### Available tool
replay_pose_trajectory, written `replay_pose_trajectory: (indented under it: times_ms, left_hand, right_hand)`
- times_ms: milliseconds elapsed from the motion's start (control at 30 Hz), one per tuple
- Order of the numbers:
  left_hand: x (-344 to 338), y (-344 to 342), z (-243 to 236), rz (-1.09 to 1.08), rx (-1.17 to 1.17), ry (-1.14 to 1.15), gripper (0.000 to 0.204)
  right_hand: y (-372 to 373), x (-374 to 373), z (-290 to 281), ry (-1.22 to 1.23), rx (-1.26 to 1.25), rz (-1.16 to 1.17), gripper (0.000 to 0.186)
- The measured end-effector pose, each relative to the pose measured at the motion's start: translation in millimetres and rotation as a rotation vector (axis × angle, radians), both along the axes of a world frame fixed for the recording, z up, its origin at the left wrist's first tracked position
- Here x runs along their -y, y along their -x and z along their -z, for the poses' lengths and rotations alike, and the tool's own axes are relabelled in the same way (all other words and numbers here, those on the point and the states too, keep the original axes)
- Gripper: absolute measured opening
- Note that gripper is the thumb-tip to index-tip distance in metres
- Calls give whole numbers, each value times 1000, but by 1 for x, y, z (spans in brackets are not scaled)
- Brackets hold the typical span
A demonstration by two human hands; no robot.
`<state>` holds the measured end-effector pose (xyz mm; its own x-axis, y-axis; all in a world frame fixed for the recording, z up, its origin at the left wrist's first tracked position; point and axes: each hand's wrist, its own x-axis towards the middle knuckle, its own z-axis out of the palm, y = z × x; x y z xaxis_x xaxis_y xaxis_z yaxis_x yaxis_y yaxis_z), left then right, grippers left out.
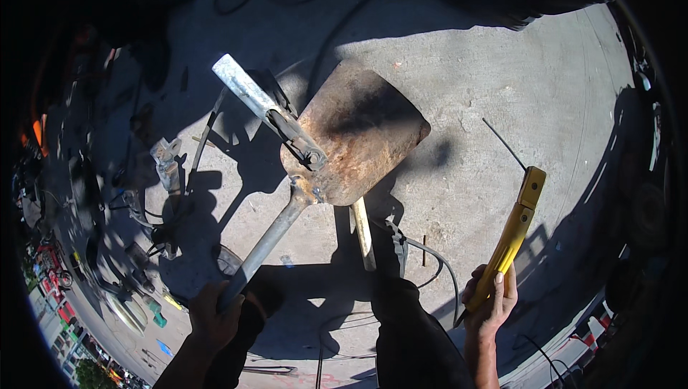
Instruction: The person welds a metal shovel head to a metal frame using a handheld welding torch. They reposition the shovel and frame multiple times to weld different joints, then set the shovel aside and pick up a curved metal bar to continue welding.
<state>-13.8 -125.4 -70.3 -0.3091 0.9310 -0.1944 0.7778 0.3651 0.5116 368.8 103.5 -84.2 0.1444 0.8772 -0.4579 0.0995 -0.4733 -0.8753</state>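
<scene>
My left hand (pixel 213 321) is closed around the grey metal pipe handle (pixel 269 242) of a rusty shovel. Its broad brown blade (pixel 369 127) lies beyond the hand, at the middle of the view. Rough, bluish marks show where handle and blade meet. A silver metal bar (pixel 247 88) with a bolted end crosses the blade's left edge; how it is fixed I cannot tell. At the right, my right hand (pixel 494 299) grips a yellow welding electrode holder (pixel 512 231). A thin electrode rod (pixel 504 144) sticks out from its head, pointing up and left, apart from the shovel.
Under the blade a pale bar (pixel 363 235) slants down. Cables (pixel 448 267) loop over the concrete floor (pixel 459 73) near my legs. Along the left lie a metal clamp-like piece (pixel 167 163) and assorted tools. Deep shadows hide parts of the floor.
</scene>
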Motion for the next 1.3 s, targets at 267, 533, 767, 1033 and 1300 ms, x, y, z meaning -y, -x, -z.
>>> replay_pose_trajectory:
  times_ms: [267, 533, 767, 1033, 1300]
  left_hand:
    - [-135, -81, 68, -118, 211, -88, 28]
    - [-231, -197, 107, -345, 522, 144, 31]
    - [-239, -175, 107, 155, 646, 297, 30]
    - [-304, 11, 109, -45, 74, -102, 31]
    - [-351, 28, 144, 91, 462, 334, 53]
  right_hand:
    - [-31, 5, -5, 28, -50, 83, 55]
    - [-44, 2, -5, 50, -55, 95, 54]
    - [-67, -7, 9, 41, -41, 124, 43]
    - [-71, -18, 32, 206, -147, 139, 33]
    - [-52, -16, 115, 166, 98, -60, 20]
